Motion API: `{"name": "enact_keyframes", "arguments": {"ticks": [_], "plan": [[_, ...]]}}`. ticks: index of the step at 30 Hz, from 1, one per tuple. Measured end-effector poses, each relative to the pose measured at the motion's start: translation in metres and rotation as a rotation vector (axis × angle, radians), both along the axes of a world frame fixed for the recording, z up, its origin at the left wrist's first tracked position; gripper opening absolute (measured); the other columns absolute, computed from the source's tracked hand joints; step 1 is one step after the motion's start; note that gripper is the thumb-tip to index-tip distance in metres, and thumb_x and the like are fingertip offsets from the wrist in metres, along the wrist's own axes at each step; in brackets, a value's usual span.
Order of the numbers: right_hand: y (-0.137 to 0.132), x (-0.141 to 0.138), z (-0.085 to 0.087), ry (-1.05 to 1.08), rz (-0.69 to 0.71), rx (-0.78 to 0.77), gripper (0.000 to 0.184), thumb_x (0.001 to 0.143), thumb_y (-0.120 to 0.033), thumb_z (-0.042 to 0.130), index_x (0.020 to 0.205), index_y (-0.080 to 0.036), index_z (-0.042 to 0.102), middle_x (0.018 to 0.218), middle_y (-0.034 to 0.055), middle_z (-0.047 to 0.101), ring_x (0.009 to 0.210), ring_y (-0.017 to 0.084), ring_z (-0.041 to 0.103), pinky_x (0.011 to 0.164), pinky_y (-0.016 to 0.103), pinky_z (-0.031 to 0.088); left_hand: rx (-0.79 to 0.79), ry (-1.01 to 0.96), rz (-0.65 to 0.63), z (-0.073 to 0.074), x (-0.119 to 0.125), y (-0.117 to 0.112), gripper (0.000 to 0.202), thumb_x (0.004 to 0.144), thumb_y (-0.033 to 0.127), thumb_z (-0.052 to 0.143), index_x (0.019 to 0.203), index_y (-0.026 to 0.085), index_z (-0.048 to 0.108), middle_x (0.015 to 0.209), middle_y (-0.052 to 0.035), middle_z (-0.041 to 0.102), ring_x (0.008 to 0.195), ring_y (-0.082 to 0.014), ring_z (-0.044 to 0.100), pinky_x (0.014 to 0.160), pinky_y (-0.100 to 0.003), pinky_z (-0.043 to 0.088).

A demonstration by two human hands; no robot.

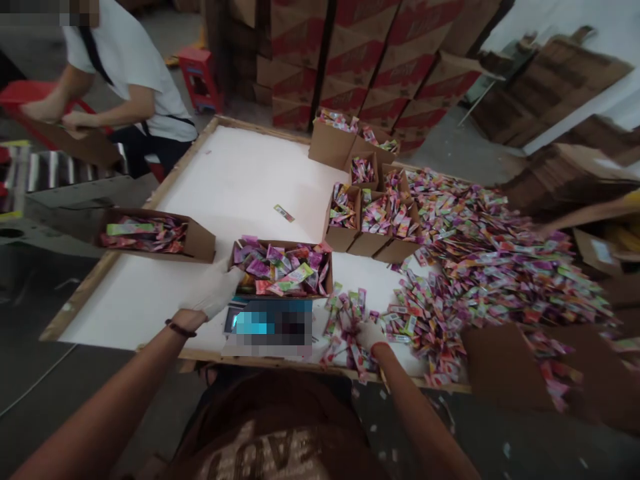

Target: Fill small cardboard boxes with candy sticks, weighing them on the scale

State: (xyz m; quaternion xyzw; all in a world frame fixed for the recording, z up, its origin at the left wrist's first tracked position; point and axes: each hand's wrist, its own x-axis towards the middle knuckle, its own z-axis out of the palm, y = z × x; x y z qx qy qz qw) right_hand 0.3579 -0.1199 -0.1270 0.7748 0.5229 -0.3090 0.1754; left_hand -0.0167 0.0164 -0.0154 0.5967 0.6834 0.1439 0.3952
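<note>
My left hand (pixel 216 288), in a white glove, rests against the left side of a cardboard box (pixel 281 268) full of pink, purple and green sachets. That box stands on a scale (pixel 270 325) at the table's near edge. My right hand (pixel 369 334), also gloved, is closed on a bunch of sachets (pixel 347 313) just right of the scale. A large heap of loose sachets (pixel 490 267) covers the table's right side.
Several filled boxes (pixel 373 213) stand mid-table, and another filled box (pixel 150 235) sits on the left rim. A single sachet (pixel 283 213) lies on the white tabletop (pixel 235 180). A person in a white shirt (pixel 127 73) works at the far left. Stacked cartons (pixel 370 53) stand behind.
</note>
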Motion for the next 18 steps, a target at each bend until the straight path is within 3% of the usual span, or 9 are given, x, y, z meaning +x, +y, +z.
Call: {"name": "enact_keyframes", "arguments": {"ticks": [2,5,8,11,14,16,18], "plan": [[0.007,0.011,0.023,0.009,0.013,0.057,0.018,0.087,-0.011,0.057,0.088,-0.017,0.074,0.087,0.008,0.072,0.08,0.017,0.064,0.069,0.024,0.042,0.029,0.009,-0.031,0.003,0.002,-0.003,0.046,0.089,0.049,0.046,0.117,0.021,0.07,0.094,-0.0113,0.074,0.086,-0.0303,0.066,0.072,-0.036,0.045],[0.032,0.016,0.082,0.152,0.041,0.312,0.022,0.097,-0.025,0.047,0.092,-0.018,0.067,0.081,0.0045,0.067,0.075,0.017,0.058,0.068,0.026,0.042,0.055,0.118,-0.058,0.006,0.007,-0.006,0.047,0.091,0.046,0.04,0.116,0.02,0.071,0.095,-0.0135,0.075,0.085,-0.0314,0.066,0.071,-0.036,0.042],[0.059,-0.017,0.151,0.496,0.145,0.7,0.019,0.096,-0.035,0.052,0.088,-0.021,0.062,0.079,0.0014,0.064,0.074,0.017,0.056,0.071,0.028,0.045,0.069,0.219,-0.097,0.007,0.01,-0.005,0.042,0.089,0.039,0.038,0.106,0.02,0.071,0.091,-0.0144,0.075,0.081,-0.0312,0.065,0.068,-0.036,0.04],[0.081,-0.068,0.198,0.687,0.254,0.808,0.015,0.088,-0.033,0.064,0.097,-0.021,0.065,0.083,0.0005,0.066,0.071,0.015,0.056,0.07,0.028,0.046,0.074,0.231,-0.12,0.011,-0.003,-0.002,0.035,0.086,0.035,0.038,0.097,0.02,0.068,0.087,-0.0135,0.073,0.078,-0.0296,0.065,0.067,-0.035,0.04],[0.097,-0.091,0.203,0.761,0.214,0.865,0.028,0.088,-0.034,0.064,0.112,-0.021,0.065,0.094,0.0025,0.07,0.071,0.014,0.058,0.07,0.028,0.048,0.059,0.213,-0.053,0.017,-0.049,-0.004,0.031,0.084,0.036,0.04,0.09,0.02,0.066,0.082,-0.0117,0.072,0.075,-0.0281,0.064,0.067,-0.034,0.042],[0.107,-0.083,0.184,0.76,0.127,0.869,0.026,0.091,-0.038,0.06,0.11,-0.021,0.065,0.093,0.003,0.07,0.07,0.015,0.059,0.067,0.027,0.048,0.037,0.204,0.041,0.017,-0.091,-0.008,0.03,0.082,0.038,0.044,0.088,0.02,0.067,0.079,-0.0105,0.072,0.075,-0.0281,0.065,0.069,-0.035,0.046],[0.119,-0.066,0.156,0.695,0.03,0.81,0.021,0.091,-0.038,0.057,0.101,-0.021,0.064,0.088,0.0025,0.07,0.07,0.015,0.062,0.065,0.026,0.049,0.022,0.17,0.225,0.01,-0.126,-0.008,0.035,0.077,0.037,0.049,0.098,0.019,0.071,0.069,-0.0082,0.068,0.07,-0.0294,0.064,0.07,-0.039,0.049]]}}
